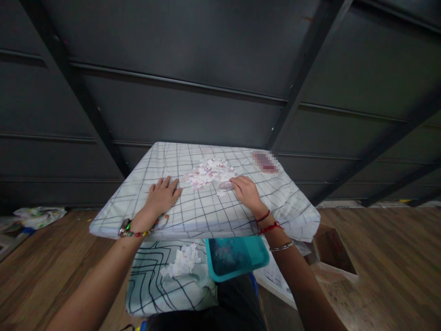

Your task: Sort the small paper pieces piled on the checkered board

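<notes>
My left hand point(163, 196) lies flat on the white checked tablecloth point(203, 211), its fingers stretched out and holding nothing. To its right, a loose heap of small white and pinkish paper-like scraps point(212, 171) is spread on the cloth. At the heap's near right edge, my right hand point(246, 191) pinches a small, pale pinkish-grey oval piece point(226, 185) between thumb and fingers. What exactly this piece is cannot be made out.
A blurred-out flat object point(265, 162) lies at the table's far right. Below the near edge are a teal tray point(237, 271) and more white scraps point(186, 259) on a patterned cloth point(151, 280). An open cardboard box point(336, 248) stands on the floor at right. Dark panels point(186, 110) rise behind.
</notes>
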{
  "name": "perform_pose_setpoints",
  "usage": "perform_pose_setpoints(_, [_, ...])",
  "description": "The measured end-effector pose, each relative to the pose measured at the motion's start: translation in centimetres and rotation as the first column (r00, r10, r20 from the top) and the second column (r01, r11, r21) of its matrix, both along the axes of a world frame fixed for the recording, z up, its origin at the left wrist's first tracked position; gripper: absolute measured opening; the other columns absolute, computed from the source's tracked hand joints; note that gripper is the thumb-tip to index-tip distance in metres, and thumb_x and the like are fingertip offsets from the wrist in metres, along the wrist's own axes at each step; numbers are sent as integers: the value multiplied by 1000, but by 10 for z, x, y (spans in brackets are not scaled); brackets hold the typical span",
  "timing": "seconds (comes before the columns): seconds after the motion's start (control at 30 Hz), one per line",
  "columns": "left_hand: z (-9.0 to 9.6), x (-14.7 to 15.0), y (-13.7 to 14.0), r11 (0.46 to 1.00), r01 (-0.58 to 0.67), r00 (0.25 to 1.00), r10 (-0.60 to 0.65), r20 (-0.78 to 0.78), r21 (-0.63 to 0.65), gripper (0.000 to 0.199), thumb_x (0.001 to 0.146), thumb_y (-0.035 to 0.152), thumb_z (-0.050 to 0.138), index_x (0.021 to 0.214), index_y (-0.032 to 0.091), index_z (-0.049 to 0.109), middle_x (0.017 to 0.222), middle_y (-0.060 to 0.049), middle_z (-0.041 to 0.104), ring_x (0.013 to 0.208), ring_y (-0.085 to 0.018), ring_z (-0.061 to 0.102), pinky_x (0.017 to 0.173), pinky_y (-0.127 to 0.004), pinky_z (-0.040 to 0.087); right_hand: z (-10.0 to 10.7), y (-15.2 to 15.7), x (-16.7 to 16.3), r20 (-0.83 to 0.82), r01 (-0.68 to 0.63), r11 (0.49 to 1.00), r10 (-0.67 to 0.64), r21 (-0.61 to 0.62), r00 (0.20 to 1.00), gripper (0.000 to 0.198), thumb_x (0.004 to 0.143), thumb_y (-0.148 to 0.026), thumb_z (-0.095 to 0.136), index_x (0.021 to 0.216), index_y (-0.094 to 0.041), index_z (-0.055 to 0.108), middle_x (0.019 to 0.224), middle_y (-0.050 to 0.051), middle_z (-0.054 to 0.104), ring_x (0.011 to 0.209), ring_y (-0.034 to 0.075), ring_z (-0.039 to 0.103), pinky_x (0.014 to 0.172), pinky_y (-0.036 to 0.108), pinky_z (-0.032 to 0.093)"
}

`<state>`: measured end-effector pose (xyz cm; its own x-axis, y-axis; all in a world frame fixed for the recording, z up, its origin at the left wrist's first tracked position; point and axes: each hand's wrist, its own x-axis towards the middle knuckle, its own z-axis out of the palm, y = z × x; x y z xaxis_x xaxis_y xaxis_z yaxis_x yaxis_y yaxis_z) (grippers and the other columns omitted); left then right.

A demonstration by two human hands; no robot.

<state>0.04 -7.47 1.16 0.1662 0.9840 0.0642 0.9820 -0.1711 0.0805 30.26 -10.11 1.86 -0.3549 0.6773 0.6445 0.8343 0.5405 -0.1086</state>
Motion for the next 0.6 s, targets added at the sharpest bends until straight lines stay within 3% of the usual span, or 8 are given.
perform_pose_setpoints(0.1, [0,0,0,1000,0,1000,0,3,-1,59,92,48,18,141,21,35,150,-11,27,137,-30,21,106,-50,21,-1,0,1,19,-58,998,58,-15,998,27,93,-21,39,97,-18,65,88,7,67,85,20,59,80,34,45])
perform_pose_setpoints(0.27, [0,0,1,1000,3,1000,-3,5,-3,59,92,48,18,142,21,34,150,-11,27,137,-31,21,106,-50,21,-2,0,3,-50,7,1000,-7,11,999,27,93,-22,39,95,-18,66,87,8,67,85,20,59,79,35,46])
perform_pose_setpoints(0.6, [-2,-1,1,1000,4,1000,-4,-3,9,59,92,48,19,141,21,34,150,-12,27,137,-31,22,106,-50,22,3,-9,1,-103,-138,990,135,-22,986,25,91,-21,41,87,-19,66,83,6,67,80,18,59,77,32,47])
